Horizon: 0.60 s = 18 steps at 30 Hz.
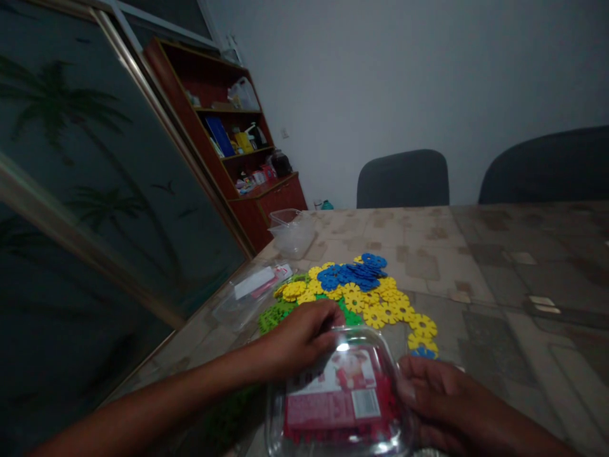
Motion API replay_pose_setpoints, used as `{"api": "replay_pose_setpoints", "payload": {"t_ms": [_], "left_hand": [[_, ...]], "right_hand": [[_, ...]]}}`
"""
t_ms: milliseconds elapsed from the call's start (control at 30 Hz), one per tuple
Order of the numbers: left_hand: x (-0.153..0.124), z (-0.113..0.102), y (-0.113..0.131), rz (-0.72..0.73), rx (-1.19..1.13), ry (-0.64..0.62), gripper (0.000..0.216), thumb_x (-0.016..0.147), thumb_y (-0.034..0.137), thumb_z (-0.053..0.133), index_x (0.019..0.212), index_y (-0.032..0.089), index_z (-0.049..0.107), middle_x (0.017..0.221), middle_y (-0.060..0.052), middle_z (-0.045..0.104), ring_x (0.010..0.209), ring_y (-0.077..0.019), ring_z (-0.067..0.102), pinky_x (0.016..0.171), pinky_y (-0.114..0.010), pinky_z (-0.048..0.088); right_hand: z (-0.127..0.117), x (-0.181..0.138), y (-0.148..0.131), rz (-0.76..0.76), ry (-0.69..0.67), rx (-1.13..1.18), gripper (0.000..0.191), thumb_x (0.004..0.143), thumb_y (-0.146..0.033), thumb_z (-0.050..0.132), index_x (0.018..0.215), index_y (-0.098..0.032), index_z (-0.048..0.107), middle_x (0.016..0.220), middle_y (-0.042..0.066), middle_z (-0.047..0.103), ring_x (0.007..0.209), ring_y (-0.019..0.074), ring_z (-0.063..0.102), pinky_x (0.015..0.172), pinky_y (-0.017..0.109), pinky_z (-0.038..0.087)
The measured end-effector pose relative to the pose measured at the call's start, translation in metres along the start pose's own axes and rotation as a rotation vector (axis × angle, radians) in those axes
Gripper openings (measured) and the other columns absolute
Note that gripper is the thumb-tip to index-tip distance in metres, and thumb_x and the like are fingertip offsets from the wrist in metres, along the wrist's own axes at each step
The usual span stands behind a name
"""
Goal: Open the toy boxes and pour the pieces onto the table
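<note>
A clear plastic container [333, 412] with a pink and white label and red pieces inside is at the bottom centre, close to me. My left hand [309, 333] is closed on its far rim, fingers curled over the edge. Along the right side, my right hand [440, 393] grips the container with the thumb against the wall. Just beyond lie flower-shaped plastic discs in loose heaps: yellow discs [375, 314], blue discs [352, 276] and green discs [276, 314]. My left hand and forearm hide part of the green ones.
Left of the discs lies a clear plastic package [245, 298] with a white and pink label. Clear plastic tubs [292, 235] stand at the table's far left corner. Grey chairs [403, 179] line the far edge of the patterned table [476, 273]. A sliding door [118, 158] borders the left side.
</note>
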<state>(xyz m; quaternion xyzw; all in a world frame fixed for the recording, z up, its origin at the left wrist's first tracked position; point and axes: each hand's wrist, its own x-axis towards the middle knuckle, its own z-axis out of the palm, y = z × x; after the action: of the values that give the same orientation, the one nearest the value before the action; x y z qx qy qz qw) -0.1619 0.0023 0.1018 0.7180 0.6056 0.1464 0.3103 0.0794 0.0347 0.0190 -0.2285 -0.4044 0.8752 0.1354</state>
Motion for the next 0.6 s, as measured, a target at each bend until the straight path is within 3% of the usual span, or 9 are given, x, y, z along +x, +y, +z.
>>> {"api": "replay_pose_setpoints", "payload": {"t_ms": [133,233,300,433,533,600], "left_hand": [[0.006,0.003,0.004,-0.031,-0.044,-0.136,0.025,0.083,0.041,0.059,0.090,0.017,0.053,0.083,0.000,0.052,0.073,-0.0136,0.047,0.060,-0.025,0.035],[0.010,0.010,0.016,-0.041,0.004,-0.172,0.059,0.060,0.057,0.078,0.100,0.020,0.056,0.096,-0.003,0.055,0.083,-0.0190,0.050,0.065,-0.028,0.038],[0.014,0.016,0.021,-0.026,0.087,-0.167,0.069,0.049,0.060,0.082,0.099,0.020,0.057,0.098,-0.004,0.056,0.085,-0.0218,0.050,0.069,-0.031,0.039],[0.023,0.020,0.022,-0.055,0.132,-0.157,0.071,0.049,0.064,0.081,0.099,0.020,0.056,0.097,-0.004,0.058,0.085,-0.0227,0.051,0.068,-0.033,0.039],[0.026,0.017,0.022,-0.055,0.155,-0.175,0.068,0.052,0.063,0.080,0.099,0.020,0.055,0.098,-0.005,0.059,0.085,-0.0232,0.052,0.067,-0.033,0.040],[0.023,0.016,0.024,0.005,0.171,-0.168,0.067,0.057,0.060,0.079,0.106,0.021,0.056,0.104,-0.005,0.059,0.091,-0.0245,0.053,0.074,-0.036,0.043]], "right_hand": [[-0.003,0.005,0.000,-0.012,0.018,0.007,0.041,0.073,-0.046,0.077,0.082,-0.016,0.051,0.072,0.000,0.056,0.066,0.0114,0.058,0.072,0.026,0.048],[-0.005,0.009,0.001,-0.023,-0.030,0.075,0.039,0.074,-0.041,0.078,0.082,-0.014,0.051,0.078,0.003,0.059,0.070,0.0123,0.060,0.073,0.026,0.048],[-0.005,0.011,0.002,-0.026,-0.058,0.128,0.038,0.075,-0.039,0.077,0.085,-0.013,0.052,0.081,0.004,0.060,0.071,0.0121,0.060,0.074,0.027,0.048],[-0.004,0.008,0.003,-0.021,-0.051,0.133,0.040,0.076,-0.042,0.077,0.091,-0.011,0.057,0.084,0.007,0.062,0.074,0.0137,0.062,0.078,0.030,0.049],[-0.002,0.001,0.002,0.028,-0.010,0.111,0.049,0.066,-0.042,0.084,0.093,-0.011,0.057,0.085,0.008,0.064,0.078,0.0159,0.064,0.075,0.027,0.049],[0.000,-0.002,0.001,0.044,0.011,0.118,0.054,0.060,-0.042,0.087,0.092,-0.012,0.056,0.086,0.008,0.064,0.078,0.0154,0.065,0.073,0.024,0.049]]}}
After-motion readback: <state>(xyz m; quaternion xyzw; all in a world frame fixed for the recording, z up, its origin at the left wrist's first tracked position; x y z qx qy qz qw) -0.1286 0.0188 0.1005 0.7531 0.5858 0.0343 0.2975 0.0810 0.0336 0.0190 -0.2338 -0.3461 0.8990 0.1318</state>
